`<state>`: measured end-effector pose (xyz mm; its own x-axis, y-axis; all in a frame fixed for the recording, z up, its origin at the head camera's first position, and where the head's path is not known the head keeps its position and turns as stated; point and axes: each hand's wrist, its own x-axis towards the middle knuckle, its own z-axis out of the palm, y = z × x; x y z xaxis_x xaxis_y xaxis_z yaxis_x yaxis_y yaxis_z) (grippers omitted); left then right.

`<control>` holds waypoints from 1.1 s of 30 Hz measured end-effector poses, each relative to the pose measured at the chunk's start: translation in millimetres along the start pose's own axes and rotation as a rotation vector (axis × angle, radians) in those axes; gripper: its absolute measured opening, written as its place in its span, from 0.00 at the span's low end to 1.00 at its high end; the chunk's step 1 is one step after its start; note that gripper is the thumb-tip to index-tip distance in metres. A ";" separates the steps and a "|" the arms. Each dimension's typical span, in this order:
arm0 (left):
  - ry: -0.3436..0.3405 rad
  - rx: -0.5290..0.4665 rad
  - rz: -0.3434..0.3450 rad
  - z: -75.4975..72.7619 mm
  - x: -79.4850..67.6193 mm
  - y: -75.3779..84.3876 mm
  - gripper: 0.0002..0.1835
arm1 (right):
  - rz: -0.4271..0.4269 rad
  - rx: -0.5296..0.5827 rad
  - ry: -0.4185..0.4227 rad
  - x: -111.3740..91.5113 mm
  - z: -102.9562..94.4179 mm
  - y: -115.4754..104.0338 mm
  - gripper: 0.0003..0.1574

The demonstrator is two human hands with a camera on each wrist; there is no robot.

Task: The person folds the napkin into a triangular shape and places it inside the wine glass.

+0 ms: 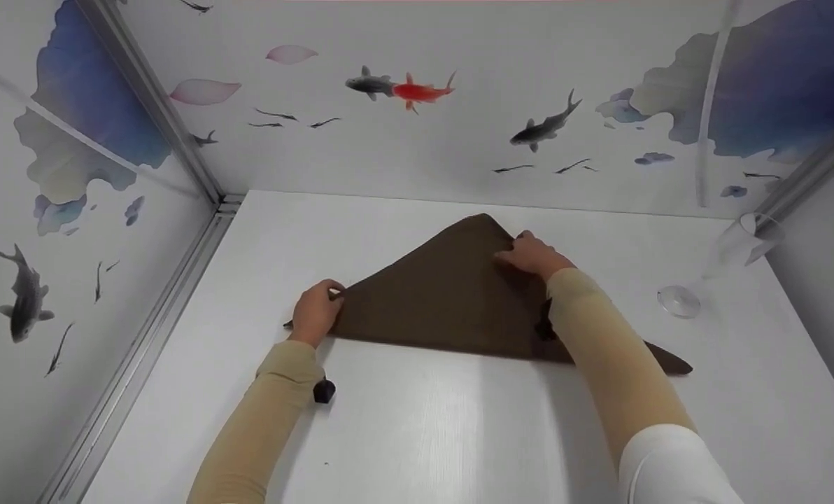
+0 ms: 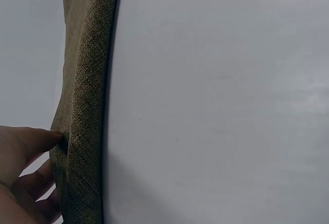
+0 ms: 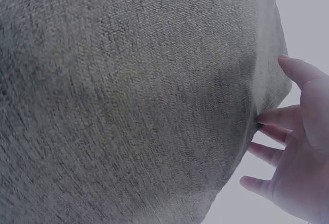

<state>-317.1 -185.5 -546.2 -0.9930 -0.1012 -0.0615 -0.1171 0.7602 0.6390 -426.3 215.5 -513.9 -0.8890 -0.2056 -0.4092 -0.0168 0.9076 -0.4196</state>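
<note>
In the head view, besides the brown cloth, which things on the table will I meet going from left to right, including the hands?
Left hand, right hand, clear round disc, clear container.

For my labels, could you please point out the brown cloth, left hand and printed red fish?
Brown cloth (image 1: 417, 301), head view: middle.
Left hand (image 1: 313, 312), head view: its back.
Printed red fish (image 1: 417, 92), head view: body.

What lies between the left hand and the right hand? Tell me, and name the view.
The brown cloth spans the stretch between the left hand and the right hand, with no other thing visible there; the head view shows this.
</note>
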 end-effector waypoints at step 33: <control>-0.025 0.148 0.212 37.8 -29.8 67.1 0.24 | -0.069 -0.170 0.087 -75.8 33.9 0.9 0.45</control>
<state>-296.0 -107.2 -530.5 -0.9955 0.0850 0.0420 0.0944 0.8487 0.5204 -343.4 219.5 -510.8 -0.9191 -0.2436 -0.3097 -0.1495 0.9428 -0.2980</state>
